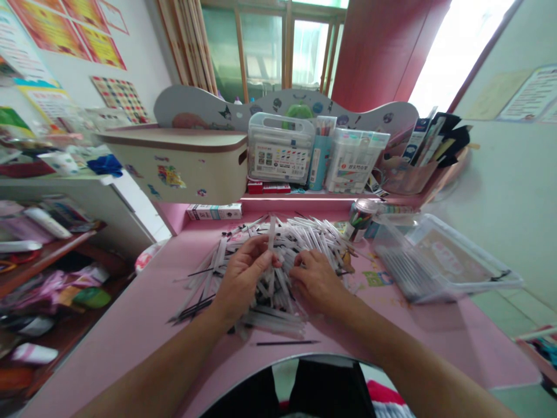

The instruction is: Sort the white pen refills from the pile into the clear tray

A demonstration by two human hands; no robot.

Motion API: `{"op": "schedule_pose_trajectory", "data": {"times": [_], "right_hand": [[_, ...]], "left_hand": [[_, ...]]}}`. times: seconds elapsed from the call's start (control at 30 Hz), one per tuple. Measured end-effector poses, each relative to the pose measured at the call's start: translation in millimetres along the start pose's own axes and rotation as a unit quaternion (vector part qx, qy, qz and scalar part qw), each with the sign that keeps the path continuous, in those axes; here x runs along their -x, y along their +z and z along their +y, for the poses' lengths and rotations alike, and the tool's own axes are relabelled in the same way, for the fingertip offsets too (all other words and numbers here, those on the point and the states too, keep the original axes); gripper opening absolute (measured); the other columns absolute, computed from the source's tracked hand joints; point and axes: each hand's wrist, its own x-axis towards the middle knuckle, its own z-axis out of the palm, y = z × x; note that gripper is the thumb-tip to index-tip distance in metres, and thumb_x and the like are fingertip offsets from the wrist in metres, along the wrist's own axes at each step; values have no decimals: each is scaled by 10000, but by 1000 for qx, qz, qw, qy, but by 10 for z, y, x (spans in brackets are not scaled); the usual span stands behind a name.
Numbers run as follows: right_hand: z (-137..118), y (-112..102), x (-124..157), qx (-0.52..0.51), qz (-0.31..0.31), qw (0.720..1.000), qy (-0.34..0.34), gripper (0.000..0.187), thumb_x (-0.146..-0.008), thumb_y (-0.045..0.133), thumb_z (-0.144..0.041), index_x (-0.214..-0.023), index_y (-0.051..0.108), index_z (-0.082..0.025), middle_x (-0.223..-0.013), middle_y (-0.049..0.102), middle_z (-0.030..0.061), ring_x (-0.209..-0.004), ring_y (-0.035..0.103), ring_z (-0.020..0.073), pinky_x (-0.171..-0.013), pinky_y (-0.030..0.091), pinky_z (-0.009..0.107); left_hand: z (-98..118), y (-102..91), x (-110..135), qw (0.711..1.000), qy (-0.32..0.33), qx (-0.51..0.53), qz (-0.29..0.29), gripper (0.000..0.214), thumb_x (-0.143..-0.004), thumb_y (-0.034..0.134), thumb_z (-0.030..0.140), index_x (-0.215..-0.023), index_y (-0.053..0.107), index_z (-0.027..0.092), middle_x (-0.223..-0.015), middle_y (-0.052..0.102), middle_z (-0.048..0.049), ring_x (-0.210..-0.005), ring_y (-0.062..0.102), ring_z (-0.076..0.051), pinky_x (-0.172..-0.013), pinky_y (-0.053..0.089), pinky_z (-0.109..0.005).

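My left hand (243, 276) pinches an upright translucent whitish stick, like a pen barrel (272, 226), between thumb and fingers above the pile. Close by on the right, my right hand (317, 280) has its fingers curled down at the pile; what lies in them, if anything, is hidden. Under and around both hands spreads a heap of whitish pen barrels (319, 235) mixed with small black pieces. Several dark thin sticks, like pen refills (194, 309), lie at the heap's left edge. One more dark stick (287, 343) rests apart near the front edge.
A clear plastic box (418, 278) with an open lid stands at the right on the pink table (161, 348). Behind it is a jar of pens (361, 219). A raised shelf carries a cream bin (187, 168), marker cases (281, 154) and a pen holder (409, 174).
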Motion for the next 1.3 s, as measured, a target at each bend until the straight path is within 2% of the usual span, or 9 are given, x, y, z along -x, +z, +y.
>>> {"op": "schedule_pose_trajectory", "data": {"times": [0.17, 0.27, 0.37, 0.47, 0.53, 0.63, 0.73, 0.97, 1.3], "right_hand": [[81, -98, -14, -38, -18, 999, -19, 94, -829, 626, -140, -811, 714, -166, -939, 617, 86, -917, 499, 222, -827, 406, 364], [207, -264, -15, -138, -42, 989, -19, 155, -849, 581, -113, -851, 724, -172, -857, 625, 59, -868, 551, 193, -794, 424, 327], [353, -421, -9, -272, -25, 961, 36, 176, -859, 551, -152, -857, 723, -188, -830, 654, 32, -809, 590, 163, -760, 437, 298], [483, -502, 0, -400, 35, 907, 126, 129, -826, 582, -210, -832, 710, -193, -750, 637, 3, -714, 570, 140, -673, 425, 270], [540, -521, -3, -487, 100, 849, 178, 105, -806, 623, -267, -825, 697, -195, -678, 587, -14, -637, 528, 125, -603, 399, 255], [574, -538, -26, -583, 213, 756, 209, 138, -776, 671, -327, -839, 680, -204, -672, 558, -17, -606, 507, 120, -578, 408, 260], [576, -563, -56, -606, 278, 713, 216, 132, -752, 694, -317, -822, 672, -207, -679, 551, -16, -613, 509, 119, -575, 426, 260], [613, -575, -67, -591, 315, 703, 240, 138, -710, 715, -304, -783, 676, -194, -636, 547, -26, -589, 500, 106, -560, 407, 242], [648, -577, -48, -550, 305, 733, 260, 149, -729, 671, -324, -802, 654, -196, -615, 523, -32, -574, 484, 113, -532, 373, 243]], "left_hand": [[3, -8, -14, 999, -21, -25, 6, 243, -867, 601, 290, -1092, 646, 210, -758, 585, 27, -610, 519, -95, -580, 437, -221], [-11, -15, -26, 996, -24, -80, 5, 257, -863, 596, 296, -1093, 666, 202, -816, 610, 12, -621, 499, -93, -582, 436, -218], [-37, -24, -24, 993, -24, -118, -8, 283, -867, 586, 309, -1115, 669, 201, -866, 637, -8, -662, 529, -112, -594, 452, -229], [-70, -37, -18, 990, -21, -140, -20, 296, -880, 569, 322, -1132, 671, 205, -889, 654, -26, -699, 560, -133, -617, 466, -248], [-92, -47, -15, 988, -17, -153, -29, 293, -890, 562, 334, -1131, 674, 211, -903, 667, -33, -713, 570, -141, -639, 473, -261], [-117, -56, -12, 984, -3, -175, -44, 280, -904, 548, 332, -1124, 681, 222, -916, 691, -39, -754, 599, -163, -687, 484, -285], [-132, -59, -10, 980, 15, -190, -53, 267, -911, 540, 311, -1122, 681, 227, -962, 705, -44, -855, 631, -193, -781, 485, -318], [-143, -72, -11, 977, 14, -205, -50, 275, -908, 550, 321, -1134, 671, 221, -1017, 704, -53, -929, 634, -213, -852, 464, -347], [-156, -70, -6, 975, 26, -212, -53, 271, -917, 547, 336, -1129, 674, 227, -1053, 704, -53, -974, 639, -222, -892, 462, -358]]}}
